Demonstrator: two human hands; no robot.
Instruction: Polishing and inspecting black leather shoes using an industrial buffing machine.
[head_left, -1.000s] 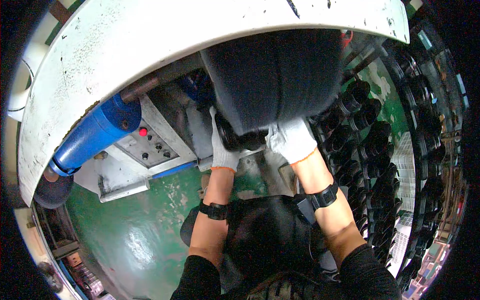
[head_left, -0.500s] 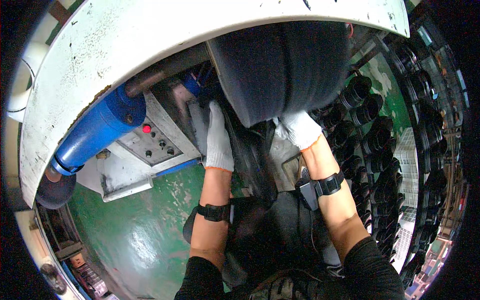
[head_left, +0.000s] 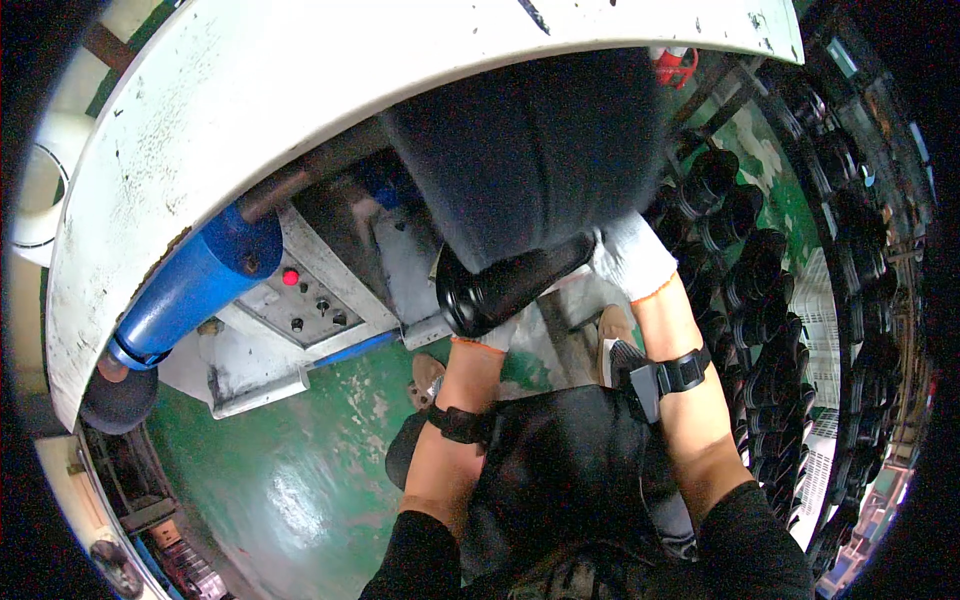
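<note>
A glossy black boot (head_left: 515, 290) lies crosswise against the underside of a large dark buffing roller (head_left: 530, 150), whose surface is blurred. My right hand (head_left: 632, 262), in a white knit glove with an orange cuff edge, grips the boot's right end. My left hand (head_left: 492, 334), in a matching glove, is under the rounded left end; the boot hides most of its fingers. The roller covers the boot's upper edge.
A white curved hood (head_left: 330, 90) arches over the roller. On the left are a blue cylinder (head_left: 200, 280) and a control panel (head_left: 315, 295) with a red button. Racks of black footwear (head_left: 755, 270) stand at right. A black apron (head_left: 560, 460) covers my lap.
The boot has turned from pointing toward me to lying sideways under the roller. My left hand has moved nearer and right, beneath it; my right hand has shifted slightly right.
</note>
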